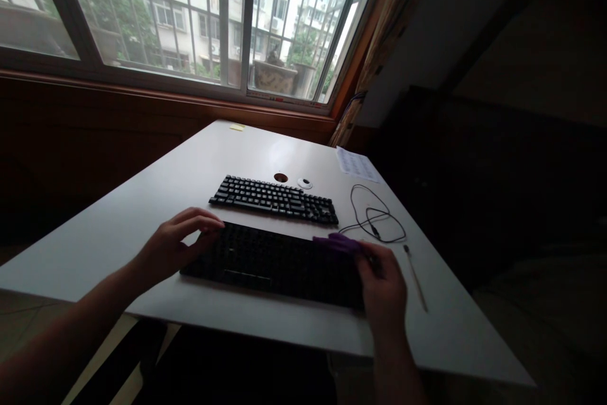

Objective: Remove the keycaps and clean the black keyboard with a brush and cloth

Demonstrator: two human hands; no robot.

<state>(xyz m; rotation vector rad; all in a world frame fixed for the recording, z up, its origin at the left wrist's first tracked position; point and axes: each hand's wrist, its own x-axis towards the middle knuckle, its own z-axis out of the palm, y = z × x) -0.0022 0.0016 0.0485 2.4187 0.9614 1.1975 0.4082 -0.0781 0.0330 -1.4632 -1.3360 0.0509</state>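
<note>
The near keyboard (270, 266) lies flat on the desk (156, 203), close to its front edge, between the two hands. In the head view, the left hand (177, 237) is at its far left corner; whether those fingers clamp the edge or merely touch it, I cannot tell. The right hand's (386, 278) fingers are closed on a purple cloth (339, 242) at the right end. For what looks like wiping, it would be wise to hold the left side steady, press lightly and avoid snagging the cable (375, 232). Counted: two keyboards, the far keyboard (275, 198) just beyond the first; one cloth, one cable, one thin brush-like stick (415, 275), one yellow note (237, 128), one printed paper (358, 165).
</note>
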